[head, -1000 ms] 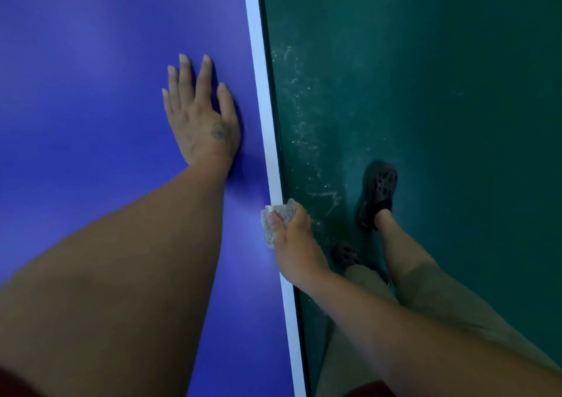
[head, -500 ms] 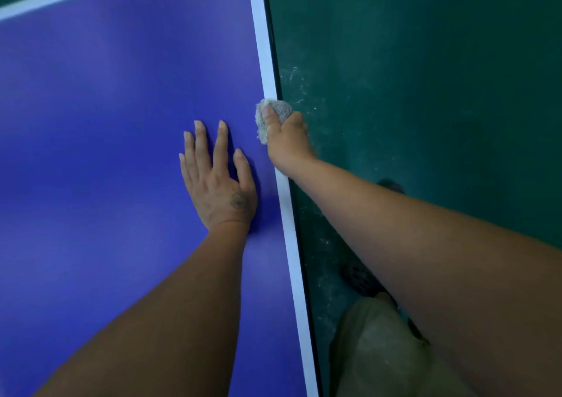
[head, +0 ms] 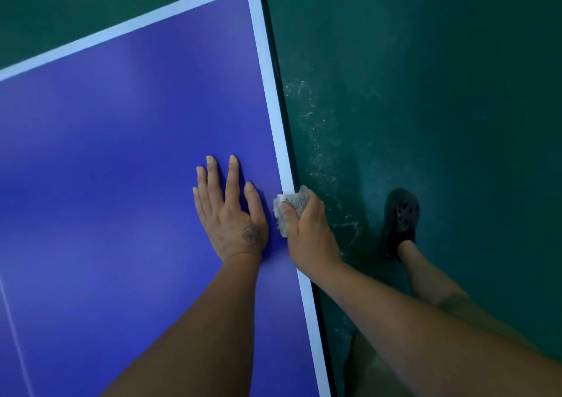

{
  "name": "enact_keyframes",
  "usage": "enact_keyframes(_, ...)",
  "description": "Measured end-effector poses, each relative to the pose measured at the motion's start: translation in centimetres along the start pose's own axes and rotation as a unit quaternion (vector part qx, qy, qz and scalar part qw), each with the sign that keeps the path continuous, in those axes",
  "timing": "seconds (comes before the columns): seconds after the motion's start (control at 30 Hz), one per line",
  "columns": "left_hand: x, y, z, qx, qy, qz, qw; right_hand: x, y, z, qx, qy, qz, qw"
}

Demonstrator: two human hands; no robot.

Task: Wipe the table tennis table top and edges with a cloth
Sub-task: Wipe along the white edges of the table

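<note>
Right hand (head: 307,229) grips a grey cloth (head: 289,206) against the tabletop's (head: 121,153) white right edge, mid-frame; left hand (head: 229,214) lies flat beside it, fingers (head: 232,174) spread; green floor (head: 425,92) fills the right.

Single head-worn wide-angle view, looking steeply down over a table edge.

The camera sits above the person's own hands, facing forward and down at close range. The blue table top (head: 121,153) fills the left and middle of the frame, its white-lined far corner reaching the top border; the green floor (head: 425,92) takes the right. The left arm (head: 197,335) and right arm (head: 410,320) enter from the bottom border. The left hand (head: 231,217) and the right hand (head: 307,229), with the cloth (head: 290,205), lie near frame centre. One shoe (head: 400,220) shows on the floor at right.
</note>
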State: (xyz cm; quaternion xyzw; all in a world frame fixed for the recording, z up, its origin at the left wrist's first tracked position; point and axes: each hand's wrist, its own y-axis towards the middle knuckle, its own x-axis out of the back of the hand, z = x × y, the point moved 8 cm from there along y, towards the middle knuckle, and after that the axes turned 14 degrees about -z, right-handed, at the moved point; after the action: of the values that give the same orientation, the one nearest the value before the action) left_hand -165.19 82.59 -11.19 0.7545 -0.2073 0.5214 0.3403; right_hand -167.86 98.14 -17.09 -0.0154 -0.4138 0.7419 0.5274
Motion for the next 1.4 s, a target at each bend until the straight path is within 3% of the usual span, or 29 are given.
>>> enact_keyframes(0.33,-0.5,-0.2,0.4,0.005,-0.013,-0.001,1.0,-0.6,12.4,9.8,0.004,-0.011,0.006,1.0)
enact_keyframes(0.5,-0.4,0.0,0.2,0.014,-0.036,-0.005,0.999,0.2,9.4,7.5,0.019,-0.018,0.039,0.999)
enact_keyframes(0.67,-2.2,5.9,-0.1,0.112,-0.082,-0.018,0.99,0.2,4.0,2.9,0.027,-0.024,0.081,0.996)
enact_keyframes(0.8,-5.6,13.9,-1.3,0.178,0.013,-0.003,0.984,0.3,3.3,2.1,0.026,-0.037,0.105,0.993)
enact_keyframes(0.93,-7.1,15.6,-1.0,0.215,0.076,0.016,0.973,0.0,4.3,2.3,0.015,-0.04,0.13,0.991)
enact_keyframes(1.03,-6.8,15.5,-1.0,0.214,0.083,0.022,0.973,0.2,5.9,4.3,-0.026,-0.022,0.118,0.992)
enact_keyframes(1.4,-7.3,15.9,-0.7,0.204,0.098,0.007,0.974,-0.2,21.1,17.7,-0.002,-0.024,0.029,0.999)
